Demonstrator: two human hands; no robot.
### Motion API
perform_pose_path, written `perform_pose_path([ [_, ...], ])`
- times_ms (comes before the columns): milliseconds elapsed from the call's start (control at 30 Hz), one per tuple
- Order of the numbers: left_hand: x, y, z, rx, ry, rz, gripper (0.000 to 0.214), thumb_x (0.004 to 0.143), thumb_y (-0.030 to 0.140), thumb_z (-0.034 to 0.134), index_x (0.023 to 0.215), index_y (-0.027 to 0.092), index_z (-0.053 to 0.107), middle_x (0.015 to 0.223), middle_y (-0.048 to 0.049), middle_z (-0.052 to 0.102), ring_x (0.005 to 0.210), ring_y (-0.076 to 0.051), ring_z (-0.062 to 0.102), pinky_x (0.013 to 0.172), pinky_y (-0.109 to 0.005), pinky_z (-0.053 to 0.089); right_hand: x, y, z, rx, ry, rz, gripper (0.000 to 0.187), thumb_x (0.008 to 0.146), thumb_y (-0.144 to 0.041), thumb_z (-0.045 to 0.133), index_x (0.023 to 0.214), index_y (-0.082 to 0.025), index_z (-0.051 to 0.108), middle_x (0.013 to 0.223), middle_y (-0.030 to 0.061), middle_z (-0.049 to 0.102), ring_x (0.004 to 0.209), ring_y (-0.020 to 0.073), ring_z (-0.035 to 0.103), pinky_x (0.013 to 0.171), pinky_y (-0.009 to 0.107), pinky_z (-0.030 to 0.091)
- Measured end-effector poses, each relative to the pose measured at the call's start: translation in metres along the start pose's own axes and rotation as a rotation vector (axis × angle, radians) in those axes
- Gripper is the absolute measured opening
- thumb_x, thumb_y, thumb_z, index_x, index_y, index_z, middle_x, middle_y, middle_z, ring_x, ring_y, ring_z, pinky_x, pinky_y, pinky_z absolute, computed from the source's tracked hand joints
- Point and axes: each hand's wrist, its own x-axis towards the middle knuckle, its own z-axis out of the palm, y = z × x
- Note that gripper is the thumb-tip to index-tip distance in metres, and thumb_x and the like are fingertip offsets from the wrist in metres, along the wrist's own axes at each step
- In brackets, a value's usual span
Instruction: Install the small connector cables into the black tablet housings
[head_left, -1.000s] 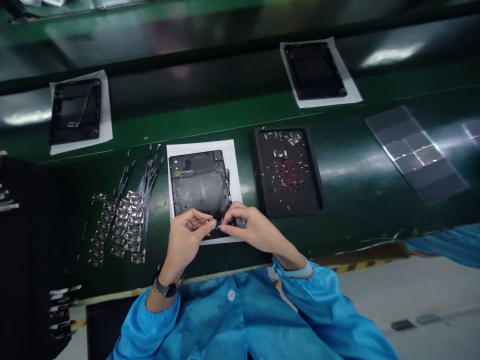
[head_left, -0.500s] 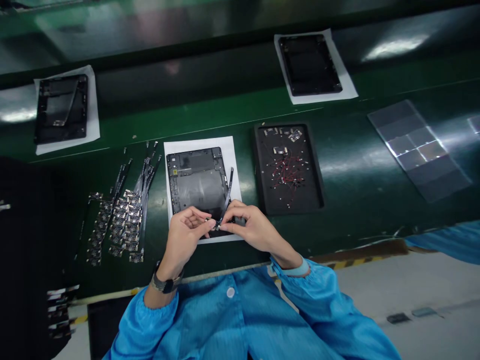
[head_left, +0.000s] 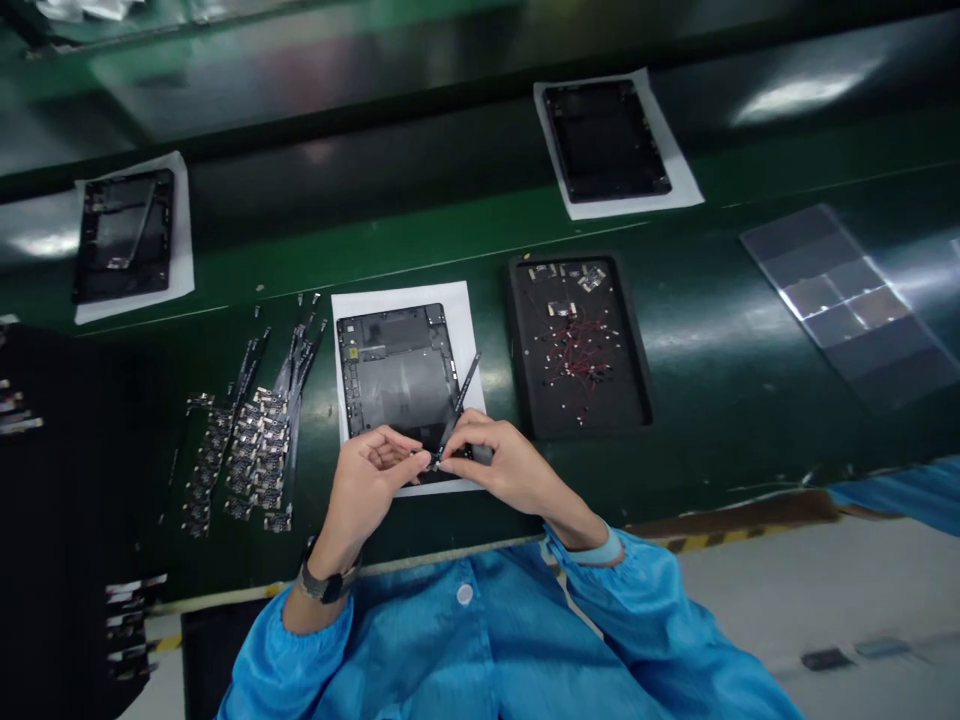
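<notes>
My left hand and my right hand meet over the near edge of a black tablet housing. Both are closed in a pinch on a small circuit board, mostly covered by the fingertips. From this board a dark flat ribbon cable rises up and to the right, past the housing's right edge. The housing lies open side up on a white sheet. Left of it are rows of similar small boards with ribbon cables attached.
A black tray at the right holds red-wired parts and a few small boards. Further back, two more tablet housings lie on white sheets. Clear plastic film lies at the far right of the green bench.
The view has shifted slightly, so the bench items sit a little lower. Both hands keep their pinch on the small board, and the ribbon cable leans further to the right.
</notes>
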Motion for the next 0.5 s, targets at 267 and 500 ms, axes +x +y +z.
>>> perform_pose_path([
  [267,0.046,0.049,-0.034,0.792,0.337,0.615,0.017,0.084,0.018,0.063,0.098,0.022,0.072,0.110,-0.0105,0.072,0.112,-0.031,0.059,0.101,-0.046,0.044,-0.004,0.000,0.002,-0.130,0.135,-0.052,0.031,0.091,-0.029,0.060,0.120,-0.023,0.069,0.086,0.0050,0.060,0.078,0.0194,0.056,0.074,0.033,0.048],
  [500,0.156,0.098,-0.040,1.145,0.050,0.501,0.015,0.073,0.007,0.069,0.085,0.015,0.070,0.089,-0.0122,0.069,0.100,-0.031,0.056,0.091,-0.041,0.041,-0.006,0.003,0.008,-0.200,0.163,-0.244,0.036,0.095,-0.026,0.056,0.130,-0.026,0.063,0.113,0.0111,0.066,0.100,0.0237,0.060,0.089,0.041,0.052],
])
